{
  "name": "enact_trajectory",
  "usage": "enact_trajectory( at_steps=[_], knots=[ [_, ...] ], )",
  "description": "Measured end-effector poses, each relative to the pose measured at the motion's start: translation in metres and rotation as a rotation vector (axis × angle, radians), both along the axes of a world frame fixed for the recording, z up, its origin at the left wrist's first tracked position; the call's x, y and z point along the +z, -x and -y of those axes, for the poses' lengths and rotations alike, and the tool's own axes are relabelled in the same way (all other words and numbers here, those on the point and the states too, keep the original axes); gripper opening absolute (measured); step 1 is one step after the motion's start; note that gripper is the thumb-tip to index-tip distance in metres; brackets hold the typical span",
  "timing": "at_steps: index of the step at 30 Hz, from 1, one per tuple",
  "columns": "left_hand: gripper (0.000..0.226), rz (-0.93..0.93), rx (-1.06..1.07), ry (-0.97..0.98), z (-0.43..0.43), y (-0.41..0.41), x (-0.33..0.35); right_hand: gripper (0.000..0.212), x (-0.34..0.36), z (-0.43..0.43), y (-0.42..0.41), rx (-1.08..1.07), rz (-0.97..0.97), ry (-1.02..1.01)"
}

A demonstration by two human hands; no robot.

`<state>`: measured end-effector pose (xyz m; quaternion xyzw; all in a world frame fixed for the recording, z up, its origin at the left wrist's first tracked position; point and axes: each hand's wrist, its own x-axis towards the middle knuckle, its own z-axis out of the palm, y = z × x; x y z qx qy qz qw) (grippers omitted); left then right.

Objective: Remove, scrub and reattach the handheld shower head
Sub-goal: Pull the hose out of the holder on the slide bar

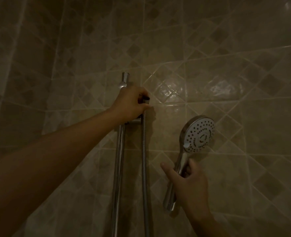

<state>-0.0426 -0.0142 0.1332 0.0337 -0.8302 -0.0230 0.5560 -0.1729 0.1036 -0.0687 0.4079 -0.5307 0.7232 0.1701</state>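
A chrome handheld shower head [198, 134] with a white spray face is off the hose and held up in front of the tiled wall, its face turned toward me. My right hand [187, 183] grips its chrome handle, index finger sticking out to the left. My left hand [132, 104] is raised to the top of the vertical chrome slide rail [118, 168] and grips the upper end of the ribbed metal hose [144, 159] at the holder bracket [134, 121]. The hose hangs straight down beside the rail. My left hand hides most of the bracket.
Beige tiles with a diamond pattern cover the wall [209, 65] all around. The rail's top cap [125, 79] pokes out above my left hand. A wall corner runs down the far left. The light is dim.
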Motion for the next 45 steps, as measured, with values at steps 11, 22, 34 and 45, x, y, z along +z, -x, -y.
enact_trajectory(
  at_steps=[11, 22, 34, 45],
  knots=[
    [0.015, -0.024, 0.192, 0.238, 0.009, -0.008, -0.013, 0.041, -0.005, -0.001, 0.0, -0.023, 0.022, -0.035],
    [0.011, 0.062, 0.258, 0.339, 0.019, -0.023, -0.012, 0.056, -0.008, -0.001, -0.001, -0.081, 0.036, -0.036],
    [0.007, 0.034, 0.178, 0.272, 0.031, -0.02, -0.022, 0.048, -0.017, -0.013, -0.003, -0.089, 0.053, -0.06],
    [0.023, -0.017, 0.186, 0.245, 0.036, -0.016, -0.03, 0.056, -0.023, -0.024, -0.007, -0.083, 0.036, -0.117]
  ],
)
